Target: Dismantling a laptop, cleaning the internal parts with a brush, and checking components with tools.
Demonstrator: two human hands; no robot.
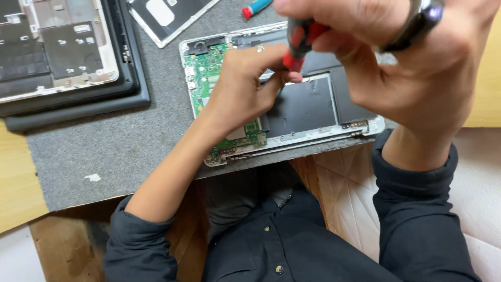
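Closest to us in the head view, our right hand [412, 62] fills the upper right, fingers curled tight around the red and black handle of a screwdriver [300, 42]; a dark watch band crosses its wrist. We cannot see the tool's tip, since our left hand covers that spot.

Our left hand [242, 86] rests on the opened laptop base [313, 104], fingers bent and narrow, fingertips pinched together just under the screwdriver handle. Whether anything small sits between those fingertips we cannot tell.

We take the laptop base as our landmark. It lies on a grey mat [115, 151] that covers the wooden tabletop [15, 177]. Inside it, a green circuit board [206, 73] shows along its left side, partly under our left hand, and a flat black battery panel [308, 107] fills its middle and right.

Left of the laptop base and well apart from it, a second dismantled laptop shell [57, 52] sits on a black casing. Above the laptop base, near its top edge, lie a loose cover plate [167, 15] and a small red and blue tool [255, 8]. Below the laptop base we see our dark buttoned shirt and both sleeves
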